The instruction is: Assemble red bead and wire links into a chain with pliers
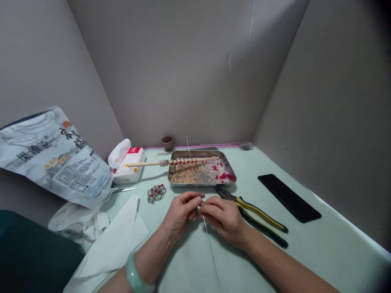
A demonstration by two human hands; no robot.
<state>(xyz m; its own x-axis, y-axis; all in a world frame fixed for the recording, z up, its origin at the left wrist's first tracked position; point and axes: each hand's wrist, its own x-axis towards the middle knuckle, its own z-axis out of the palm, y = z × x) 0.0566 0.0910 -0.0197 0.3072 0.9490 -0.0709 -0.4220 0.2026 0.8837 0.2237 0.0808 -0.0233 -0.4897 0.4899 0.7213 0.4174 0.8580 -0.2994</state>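
Observation:
My left hand (182, 211) and my right hand (222, 217) meet at the fingertips over the pale green table (305, 252). Both pinch a thin wire (207, 236) that runs up toward the tray and down toward me. A small bead may sit between the fingertips, too small to tell. Just beyond them stands a metal tray (232, 179) with gold, clear and red beads. A wooden stick (146, 163) strung with beads rests across the tray. A finished bead cluster (156, 193) lies left of my hands. My left wrist wears a jade bangle (134, 276).
Yellow and green pliers (259, 217) lie right of my right hand. A black phone (288, 197) lies further right. Scissors (124, 190), a tissue pack (128, 162), a printed bag (55, 158) and white paper sheets (116, 240) fill the left. A small cup (167, 143) stands at the back.

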